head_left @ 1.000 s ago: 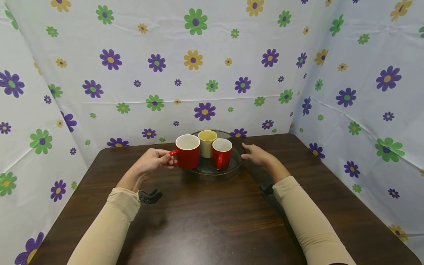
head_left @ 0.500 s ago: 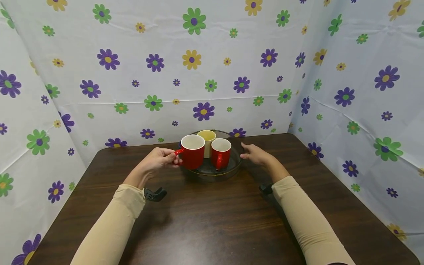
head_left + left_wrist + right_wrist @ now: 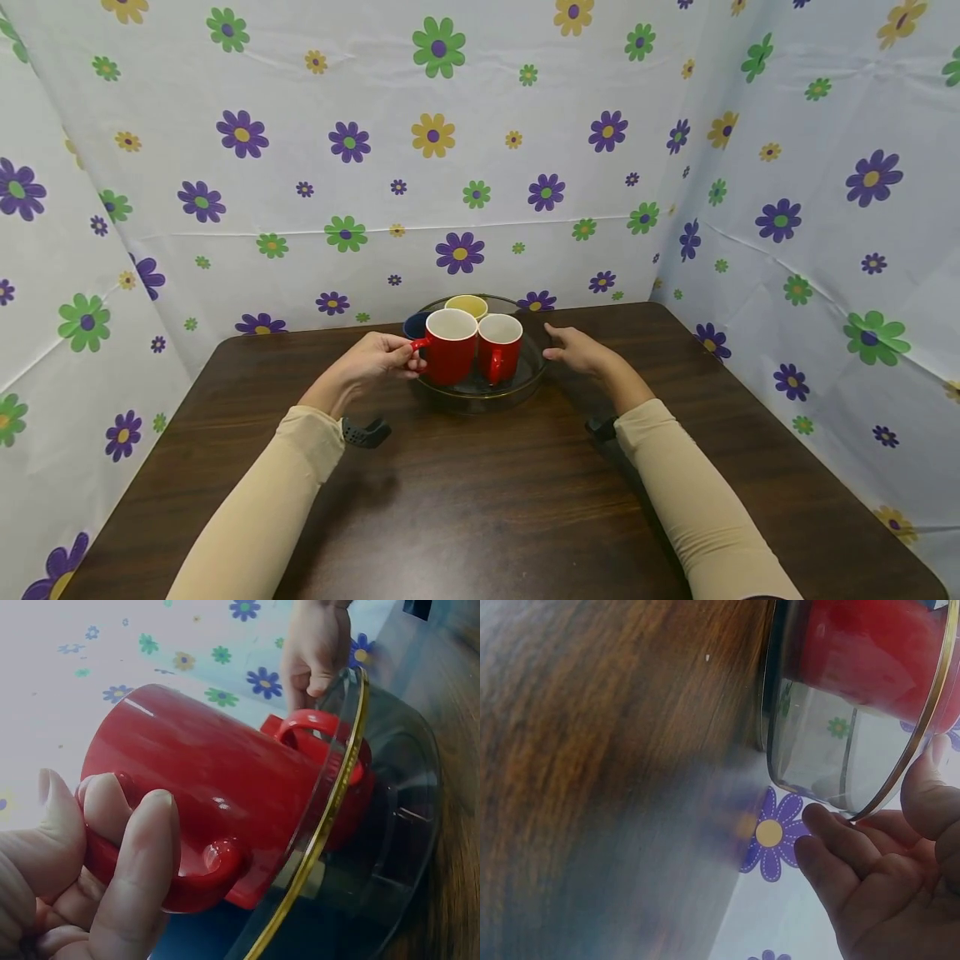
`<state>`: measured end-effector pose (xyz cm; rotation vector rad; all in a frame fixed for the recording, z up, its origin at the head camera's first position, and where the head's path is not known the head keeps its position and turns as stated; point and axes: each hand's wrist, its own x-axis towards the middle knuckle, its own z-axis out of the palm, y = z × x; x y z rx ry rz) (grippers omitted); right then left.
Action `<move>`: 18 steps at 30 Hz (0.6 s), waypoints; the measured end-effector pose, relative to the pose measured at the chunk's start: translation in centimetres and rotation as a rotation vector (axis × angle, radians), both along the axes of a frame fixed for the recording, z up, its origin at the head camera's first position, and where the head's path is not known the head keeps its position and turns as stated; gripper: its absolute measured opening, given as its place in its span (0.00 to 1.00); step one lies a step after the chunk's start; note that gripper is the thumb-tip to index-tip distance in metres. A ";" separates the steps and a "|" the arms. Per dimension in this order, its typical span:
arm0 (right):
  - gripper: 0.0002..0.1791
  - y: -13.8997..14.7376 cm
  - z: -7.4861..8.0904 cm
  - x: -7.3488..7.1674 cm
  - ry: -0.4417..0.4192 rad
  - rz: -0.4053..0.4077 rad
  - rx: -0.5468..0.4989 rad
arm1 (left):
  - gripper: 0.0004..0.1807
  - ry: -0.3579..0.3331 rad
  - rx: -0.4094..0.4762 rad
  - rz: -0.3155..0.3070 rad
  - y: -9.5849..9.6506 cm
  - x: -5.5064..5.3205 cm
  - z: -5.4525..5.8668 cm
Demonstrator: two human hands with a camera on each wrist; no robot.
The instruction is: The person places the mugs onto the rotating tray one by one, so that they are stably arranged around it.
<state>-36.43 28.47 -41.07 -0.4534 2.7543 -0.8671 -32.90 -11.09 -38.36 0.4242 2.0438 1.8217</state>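
My left hand (image 3: 375, 358) pinches the handle of a large red mug (image 3: 452, 354) with a white inside. That mug stands upright at the front left of a round clear glass dish (image 3: 480, 406) with a gold rim; whether its base touches the dish floor cannot be told. Just right of it is a smaller red mug (image 3: 500, 348), its handle facing me. A yellow cup (image 3: 467, 305) is partly hidden behind, and a dark blue cup (image 3: 414, 325) shows at the left. At the dish's right side, my right hand (image 3: 885, 877) has loosely bent fingers by the glass wall and its thumb near the rim.
The dish sits near the back edge of a dark wooden table (image 3: 495, 517). A flowered white cloth (image 3: 300, 150) hangs close behind it and along both sides. Each wrist wears a black device.
My left hand has carried the large red mug to the right, in front of the yellow cup. The dark blue cup has come into fuller view. My right hand stays by the dish.
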 end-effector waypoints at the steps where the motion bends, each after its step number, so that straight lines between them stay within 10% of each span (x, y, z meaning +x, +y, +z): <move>1: 0.39 0.0 0.0 0.0 -0.003 -0.002 -0.004 | 0.11 0.000 -0.001 -0.009 0.1 -0.1 -0.1; 18: 0.38 0.2 0.2 -0.5 0.009 0.032 -0.009 | 0.13 -0.038 -0.071 -0.104 1.3 -2.4 -0.8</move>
